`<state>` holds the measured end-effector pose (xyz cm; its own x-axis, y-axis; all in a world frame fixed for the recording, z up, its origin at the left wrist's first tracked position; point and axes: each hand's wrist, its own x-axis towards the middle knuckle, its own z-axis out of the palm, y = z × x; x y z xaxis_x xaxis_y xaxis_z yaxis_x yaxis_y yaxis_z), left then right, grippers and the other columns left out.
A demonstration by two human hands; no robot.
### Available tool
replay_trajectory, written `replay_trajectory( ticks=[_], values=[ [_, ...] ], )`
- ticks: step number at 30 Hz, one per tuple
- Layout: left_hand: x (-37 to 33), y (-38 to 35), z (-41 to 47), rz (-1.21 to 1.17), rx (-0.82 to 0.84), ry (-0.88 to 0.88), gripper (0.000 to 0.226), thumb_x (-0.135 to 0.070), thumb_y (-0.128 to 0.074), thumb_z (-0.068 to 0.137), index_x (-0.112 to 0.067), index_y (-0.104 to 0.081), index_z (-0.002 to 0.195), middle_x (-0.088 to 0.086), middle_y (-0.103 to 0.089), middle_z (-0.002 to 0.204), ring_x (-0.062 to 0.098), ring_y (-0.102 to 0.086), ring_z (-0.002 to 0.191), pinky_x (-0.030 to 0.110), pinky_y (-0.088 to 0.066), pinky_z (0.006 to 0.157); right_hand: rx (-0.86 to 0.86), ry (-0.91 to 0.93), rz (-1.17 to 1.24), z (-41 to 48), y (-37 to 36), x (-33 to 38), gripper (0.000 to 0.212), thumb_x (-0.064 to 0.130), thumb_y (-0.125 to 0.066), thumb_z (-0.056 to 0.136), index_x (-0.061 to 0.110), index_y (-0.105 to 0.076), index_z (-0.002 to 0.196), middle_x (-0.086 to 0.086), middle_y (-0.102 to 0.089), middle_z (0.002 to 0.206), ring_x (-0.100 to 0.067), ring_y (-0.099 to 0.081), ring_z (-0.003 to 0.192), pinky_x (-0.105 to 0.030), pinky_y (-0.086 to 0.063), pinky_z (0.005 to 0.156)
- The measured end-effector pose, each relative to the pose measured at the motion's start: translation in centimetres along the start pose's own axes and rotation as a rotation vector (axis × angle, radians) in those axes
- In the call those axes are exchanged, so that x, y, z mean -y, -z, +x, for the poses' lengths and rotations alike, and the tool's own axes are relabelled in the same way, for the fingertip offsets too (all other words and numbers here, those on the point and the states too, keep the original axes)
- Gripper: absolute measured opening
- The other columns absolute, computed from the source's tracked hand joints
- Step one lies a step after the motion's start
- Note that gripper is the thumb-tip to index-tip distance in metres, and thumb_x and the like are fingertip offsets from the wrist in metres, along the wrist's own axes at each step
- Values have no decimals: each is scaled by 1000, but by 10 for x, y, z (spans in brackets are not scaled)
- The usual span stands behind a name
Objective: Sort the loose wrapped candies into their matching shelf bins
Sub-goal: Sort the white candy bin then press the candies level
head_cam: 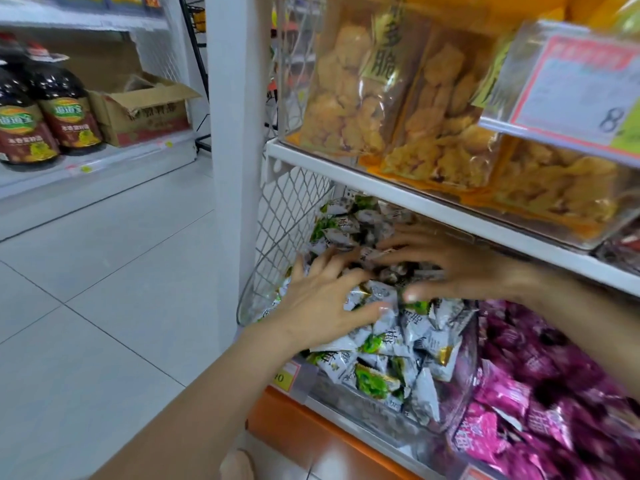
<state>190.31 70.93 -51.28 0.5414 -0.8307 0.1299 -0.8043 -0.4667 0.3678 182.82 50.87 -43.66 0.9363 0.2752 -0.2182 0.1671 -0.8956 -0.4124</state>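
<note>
candies: white-and-green wrapped candies point(398, 344) are lying heaped in the clear plastic bin point(464, 344) on the lower shelf, under both hands.
left hand point(322, 299): pressing on the heap, fingers spread and straight, holding nothing.
right hand point(460, 268): reaching in from the right, fingers splayed wide over the heap, gripping nothing.
hidden: bin's back is sitting in shadow under the white shelf board point(415, 199); both hands are covering some candies.
writing: wrapper print is blurring, unreadable; price card point(581, 84) is showing "8".
neighbours: purple wrapped candies point(540, 393) are filling the next bin; clear snack bags point(353, 91) are standing above.
textures: wrappers are looking glossy, pillow-shaped.
</note>
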Motion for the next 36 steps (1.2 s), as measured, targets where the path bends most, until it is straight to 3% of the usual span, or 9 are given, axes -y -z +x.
replay_trajectory(
  ticks=[3, 8, 11, 15, 20, 24, 28, 33, 36],
  values=[
    [6, 4, 1, 55, 42, 81, 65, -72, -24, 85, -35, -35, 138, -7, -17, 154, 16, -8, 143, 54, -5, 114, -57, -103, -127, -17, -14, 1, 73, 93, -38, 56, 68, -29, 125, 38, -10, 145, 14, 2, 136, -24, -9, 113],
    [11, 6, 1, 10, 30, 115, 52, -56, -36, 92, -29, -39, 135, 2, -27, 148, 21, -26, 135, 43, -22, 110, -310, -115, -149, -21, -49, 4, 58, 91, -31, 64, 74, -29, 119, 30, -17, 149, -1, -17, 139, -40, -25, 114],
    [12, 9, 1, -61, -2, 103, 60, -62, -38, 87, -25, -40, 134, 4, -35, 143, 22, -33, 130, 42, -27, 107, -362, -117, -117, -20, -60, 9, 62, 85, -32, 71, 61, -36, 128, 22, -20, 151, -6, -20, 139, -43, -27, 113],
    [3, 13, -3, -168, -134, -86, 80, -69, -23, 71, -26, -38, 136, -2, -34, 146, 16, -29, 134, 44, -17, 113, -418, -105, -118, -21, -70, 15, 70, 79, -31, 77, 41, -41, 135, 9, -29, 148, -12, -28, 135, -40, -31, 111],
    [2, 7, -12, 19, 145, -141, 88, -72, -54, 73, -36, -16, 145, -12, -25, 148, 7, -17, 137, 49, -4, 116, -432, -78, -152, -21, -76, 20, 73, 74, -34, 81, 25, -45, 134, 2, -40, 139, -15, -43, 124, -38, -40, 103],
    [9, 8, -16, 95, 59, -160, 60, -64, -46, 84, -39, -30, 137, -15, -35, 140, 5, -23, 132, 46, -15, 112, -416, -46, -160, -29, -79, 23, 58, 74, -37, 81, 36, -46, 125, 8, -42, 135, -13, -48, 118, -34, -44, 95],
    [12, 5, -17, 153, 41, -125, 50, -62, -39, 88, -41, -35, 133, -17, -34, 138, 7, -23, 131, 43, -19, 109, -423, -46, -186, -38, -83, 24, 53, 74, -36, 82, 43, -46, 123, 9, -41, 138, -12, -47, 120, -30, -42, 95],
    [23, 5, -16, 131, -50, -49, 70, -64, -2, 74, -42, -41, 127, -15, -39, 133, 11, -32, 124, 41, -24, 103, -508, -32, -302, -50, -90, 26, 46, 70, -35, 88, 40, -56, 116, 13, -45, 134, -10, -51, 112, -43, -46, 95],
    [27, 5, -16, 92, -29, -54, 73, -65, -1, 71, -42, -41, 128, -15, -38, 134, 10, -29, 125, 41, -23, 105, -538, -54, -412, -49, -90, 22, 46, 71, -33, 87, 41, -58, 112, 14, -50, 131, -11, -43, 127, -57, -13, 114]
  ],
)
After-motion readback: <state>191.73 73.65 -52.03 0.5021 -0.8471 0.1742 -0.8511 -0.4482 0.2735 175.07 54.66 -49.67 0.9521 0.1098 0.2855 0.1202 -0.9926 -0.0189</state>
